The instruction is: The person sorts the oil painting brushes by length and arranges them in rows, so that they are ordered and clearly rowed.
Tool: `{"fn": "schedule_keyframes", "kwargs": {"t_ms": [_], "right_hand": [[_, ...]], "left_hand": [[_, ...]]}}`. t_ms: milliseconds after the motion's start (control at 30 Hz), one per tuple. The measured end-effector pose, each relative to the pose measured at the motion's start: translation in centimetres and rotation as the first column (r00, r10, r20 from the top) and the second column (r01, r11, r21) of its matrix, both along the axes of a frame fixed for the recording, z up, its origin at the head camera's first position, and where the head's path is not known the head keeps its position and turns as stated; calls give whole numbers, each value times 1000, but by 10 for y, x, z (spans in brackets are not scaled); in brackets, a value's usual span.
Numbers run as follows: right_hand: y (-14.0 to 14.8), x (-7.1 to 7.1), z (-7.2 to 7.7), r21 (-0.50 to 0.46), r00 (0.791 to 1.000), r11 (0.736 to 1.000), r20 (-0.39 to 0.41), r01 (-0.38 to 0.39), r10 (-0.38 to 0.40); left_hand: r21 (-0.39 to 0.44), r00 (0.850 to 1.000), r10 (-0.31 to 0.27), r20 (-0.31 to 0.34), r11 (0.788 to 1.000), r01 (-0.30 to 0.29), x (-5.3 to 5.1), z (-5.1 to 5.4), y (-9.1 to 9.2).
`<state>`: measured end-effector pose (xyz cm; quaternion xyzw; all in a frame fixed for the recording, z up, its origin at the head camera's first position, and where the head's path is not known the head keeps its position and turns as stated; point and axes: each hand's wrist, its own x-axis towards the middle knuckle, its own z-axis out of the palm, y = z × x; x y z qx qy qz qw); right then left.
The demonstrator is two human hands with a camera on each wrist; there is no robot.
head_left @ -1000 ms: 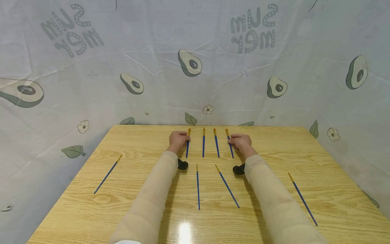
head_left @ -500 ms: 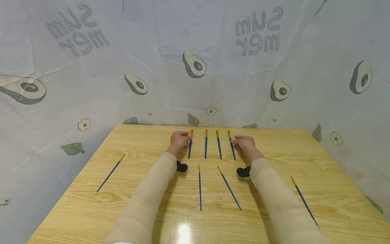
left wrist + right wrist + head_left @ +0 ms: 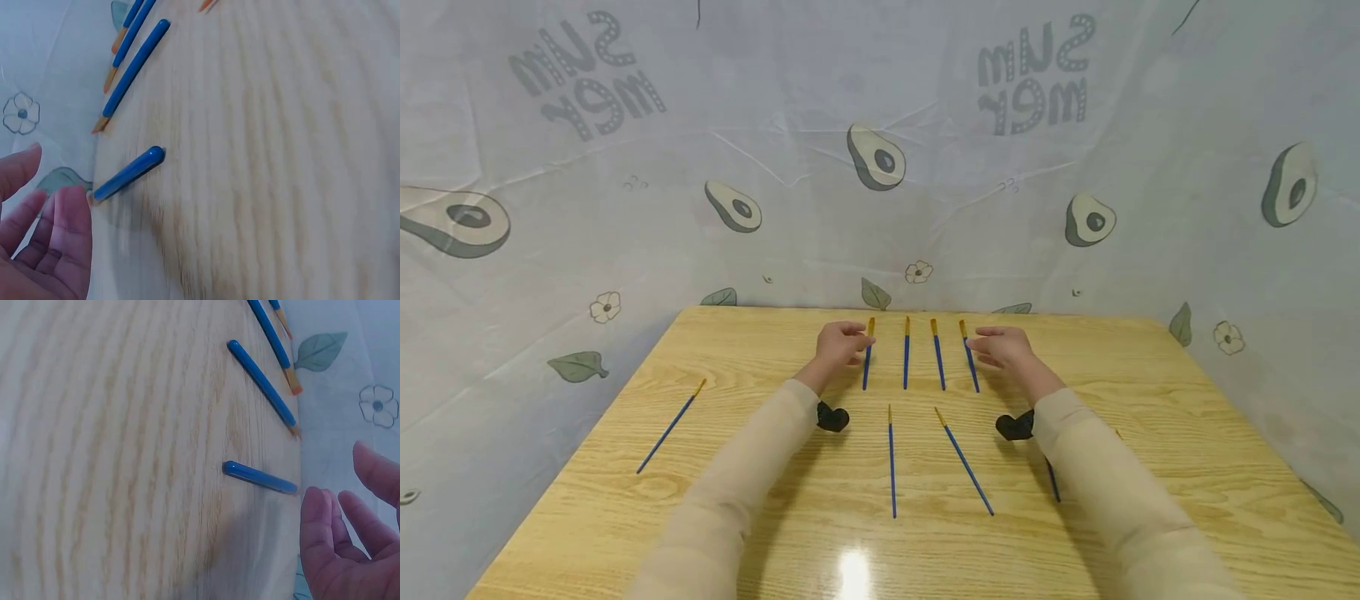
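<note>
Four-fingered curl is gone from my left hand [image 3: 841, 343]; its thumb and fingers stand apart beside the leftmost blue paintbrush [image 3: 866, 371] of the back row. On the other side, my right hand [image 3: 1006, 348] has its fingers loosely spread next to the row's rightmost paintbrush [image 3: 972, 371]. Between them lie two more paintbrushes, one left [image 3: 906, 362] and one right [image 3: 939, 364], bristles toward the wall. The wrist views show the left fingers [image 3: 72, 219] and right fingers [image 3: 315, 519] by the brushes' far ends, gripping nothing. Whether fingertips touch the brushes I cannot tell.
Nearer lie thin paintbrushes: two central ones, left [image 3: 892, 467] and right [image 3: 966, 462], and one far left [image 3: 670, 429]. A blue handle end [image 3: 1054, 483] and a brush tip [image 3: 1118, 434] show beside the right sleeve [image 3: 1097, 458]. A printed cloth [image 3: 805, 250] hangs behind the table.
The fingers of both hands have loosened and spread from the outer paintbrushes. Both forearms have swung outward; the right sleeve now covers most of the far-right brush, and a handle end shows at its left.
</note>
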<state>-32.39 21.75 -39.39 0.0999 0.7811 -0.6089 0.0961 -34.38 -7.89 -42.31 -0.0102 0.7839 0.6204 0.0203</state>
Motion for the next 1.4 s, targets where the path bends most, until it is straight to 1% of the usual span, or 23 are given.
{"fn": "schedule_keyframes", "kwargs": {"t_ms": [133,167,267,400,500,567,667,733,867,933,1000,1100,1233,1333,1400], "right_hand": [[-1,9,6,13,999,999,-6,-46,46],[0,10,7,12,999,999,-11,-47,48],[2,13,4,6,998,999,-40,-49,49],[14,7,-15,12,995,999,-89,-44,45],[21,2,-27,14,992,999,-118,-40,41],[20,9,-23,20,990,998,-123,-62,64],[16,19,-17,23,989,997,-125,-77,79],[12,30,-10,41,987,994,-119,-103,108],[7,49,-3,60,987,991,-96,-123,128],[6,54,-4,58,988,990,-80,-130,134],[7,55,-9,47,989,991,-69,-128,131],[7,57,-16,2,988,990,-66,-143,142],[-3,72,-10,-47,988,989,-72,-141,137],[-13,84,-4,-45,987,988,-74,-147,143],[-15,87,-4,-42,985,986,-67,-163,160]], "left_hand": [[-3,999,-44,6,999,44,6,4,-3],[-7,999,-53,7,999,53,8,4,-4],[-32,997,-73,2,997,73,14,6,-7],[-86,996,-94,-7,992,93,23,8,-10],[-110,992,-125,-6,986,124,30,11,-10],[-115,990,-144,-2,983,143,35,12,-10],[-113,987,-162,3,980,161,42,13,-11],[-113,986,-165,5,980,164,48,12,-11],[-103,983,-184,16,977,185,59,12,-12],[-94,980,-200,20,975,201,65,12,-11],[-87,977,-214,20,973,215,70,11,-11],[-60,973,-231,23,971,232,78,10,-9],[2,967,-249,51,968,250,89,6,-7],[29,961,-264,78,965,262,96,2,-4],[37,956,-279,94,960,277,99,1,-3]]}}
